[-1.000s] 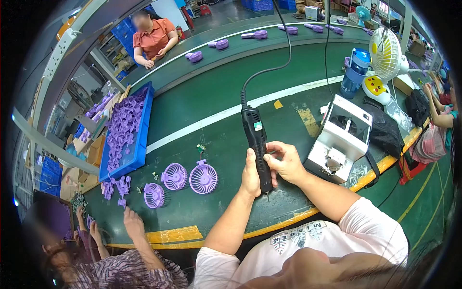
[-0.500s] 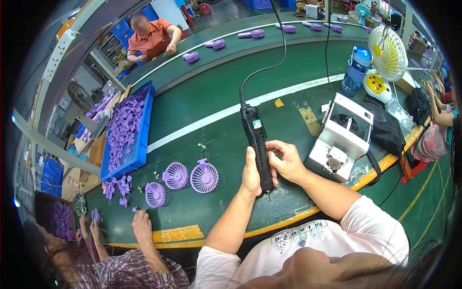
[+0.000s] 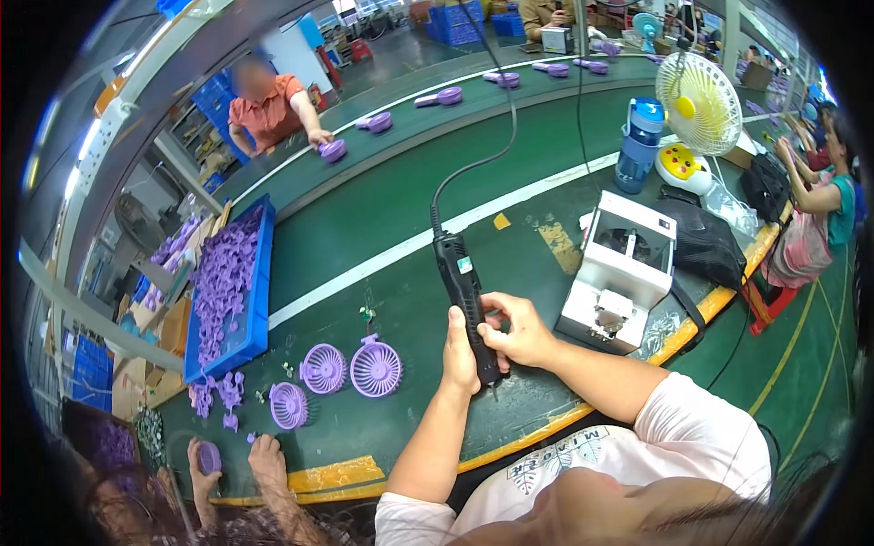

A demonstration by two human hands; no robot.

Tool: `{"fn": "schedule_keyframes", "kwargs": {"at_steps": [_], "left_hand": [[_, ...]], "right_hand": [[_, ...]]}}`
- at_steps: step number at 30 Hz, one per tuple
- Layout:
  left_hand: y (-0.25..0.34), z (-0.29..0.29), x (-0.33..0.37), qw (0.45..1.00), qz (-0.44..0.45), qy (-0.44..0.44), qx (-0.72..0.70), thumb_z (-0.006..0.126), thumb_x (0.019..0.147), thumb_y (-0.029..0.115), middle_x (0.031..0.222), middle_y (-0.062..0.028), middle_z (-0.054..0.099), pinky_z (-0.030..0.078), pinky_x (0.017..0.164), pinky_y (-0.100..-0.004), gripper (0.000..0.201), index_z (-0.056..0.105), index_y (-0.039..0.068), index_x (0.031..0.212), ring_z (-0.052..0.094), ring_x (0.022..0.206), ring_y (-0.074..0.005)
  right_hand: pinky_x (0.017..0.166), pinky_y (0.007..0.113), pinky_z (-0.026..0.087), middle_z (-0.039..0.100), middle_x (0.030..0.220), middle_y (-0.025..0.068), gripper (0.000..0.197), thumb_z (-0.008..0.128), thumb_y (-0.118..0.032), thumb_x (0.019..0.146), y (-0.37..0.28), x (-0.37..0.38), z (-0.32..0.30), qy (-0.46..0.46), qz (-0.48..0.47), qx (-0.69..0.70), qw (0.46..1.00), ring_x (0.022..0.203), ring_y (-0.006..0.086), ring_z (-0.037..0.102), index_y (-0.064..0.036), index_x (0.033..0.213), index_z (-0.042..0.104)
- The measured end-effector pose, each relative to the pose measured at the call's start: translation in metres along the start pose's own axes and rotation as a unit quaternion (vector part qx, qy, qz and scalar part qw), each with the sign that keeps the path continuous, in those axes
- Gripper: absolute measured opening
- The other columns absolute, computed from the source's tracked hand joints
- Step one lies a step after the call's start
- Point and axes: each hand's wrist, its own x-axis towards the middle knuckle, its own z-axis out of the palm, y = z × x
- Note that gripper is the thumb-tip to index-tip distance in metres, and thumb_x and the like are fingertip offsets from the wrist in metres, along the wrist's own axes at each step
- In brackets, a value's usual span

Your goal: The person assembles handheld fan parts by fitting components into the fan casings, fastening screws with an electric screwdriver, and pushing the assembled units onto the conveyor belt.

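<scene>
A black electric screwdriver (image 3: 466, 296) stands nearly upright over the bench, its cord rising from the top and its bit pointing down toward the near edge. My left hand (image 3: 462, 353) is closed along the left side of its lower body, thumb pointing up. From the right, my right hand (image 3: 515, 331) wraps its fingers around the same part. The bit tip seems to be just above or on the green bench top; I cannot tell which. Left of my hands lie purple round fan grilles, the nearest grille (image 3: 376, 368) with a small circuit board (image 3: 368, 315) beyond it.
A silver screw feeder (image 3: 619, 273) stands to the right, near a blue water bottle (image 3: 639, 146) and a yellow fan (image 3: 698, 105). A blue tray (image 3: 264, 300) of purple parts stands left. A co-worker's hands (image 3: 269, 466) work at lower left. Beyond runs a conveyor (image 3: 401, 136).
The view has shifted slightly; my grip on the screwdriver looks the same. Across the conveyor, a person now reaches to a purple fan part. The co-worker at left now holds up a purple ring-shaped part.
</scene>
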Motion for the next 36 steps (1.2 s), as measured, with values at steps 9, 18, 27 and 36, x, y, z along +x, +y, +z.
{"fn": "schedule_keyframes", "kwargs": {"at_steps": [9, 18, 27, 36], "left_hand": [[0.0, 0.01, 0.001, 0.981, 0.085, 0.071, 0.16, 0.031, 0.088, 0.059, 0.058, -0.0093, 0.054, 0.044, 0.035, -0.0264, 0.066, 0.053, -0.002, 0.08, 0.054, 0.041, -0.0168], [-0.003, 0.007, 0.002, 0.996, 0.024, 0.032, 0.085, 0.03, 0.087, 0.062, 0.063, -0.0087, 0.054, 0.046, 0.035, -0.0272, 0.063, 0.05, 0.002, 0.086, 0.053, 0.041, -0.0174], [-0.002, 0.001, 0.004, 0.997, -0.036, 0.039, 0.05, 0.027, 0.086, 0.064, 0.068, -0.0084, 0.055, 0.045, 0.035, -0.0262, 0.066, 0.052, 0.003, 0.09, 0.053, 0.042, -0.0169], [0.008, 0.0, 0.006, 0.986, -0.107, -0.068, -0.107, 0.021, 0.082, 0.07, 0.055, -0.0087, 0.054, 0.047, 0.033, -0.0294, 0.074, 0.053, 0.004, 0.084, 0.053, 0.037, -0.0202]], "right_hand": [[0.062, 0.031, 0.047, 0.056, 0.084, 0.0168, 0.032, 0.057, -0.011, 0.073, 0.014, 0.002, 0.001, 0.046, -0.097, -0.113, 0.988, 0.067, 0.0218, 0.057, 0.0069, 0.099, 0.052], [0.062, 0.032, 0.048, 0.057, 0.083, 0.0188, 0.032, 0.058, -0.013, 0.072, 0.011, 0.003, -0.003, 0.05, -0.109, -0.158, 0.98, 0.068, 0.0266, 0.059, 0.007, 0.097, 0.054], [0.063, 0.032, 0.048, 0.058, 0.086, 0.0188, 0.034, 0.059, -0.013, 0.072, 0.017, 0.004, -0.004, 0.044, -0.106, -0.138, 0.984, 0.07, 0.0259, 0.06, 0.0071, 0.1, 0.054], [0.062, 0.026, 0.048, 0.055, 0.084, 0.0141, 0.029, 0.057, -0.005, 0.075, 0.013, 0.005, -0.003, 0.036, -0.096, -0.065, 0.993, 0.071, 0.0142, 0.057, 0.0092, 0.1, 0.054]]}}
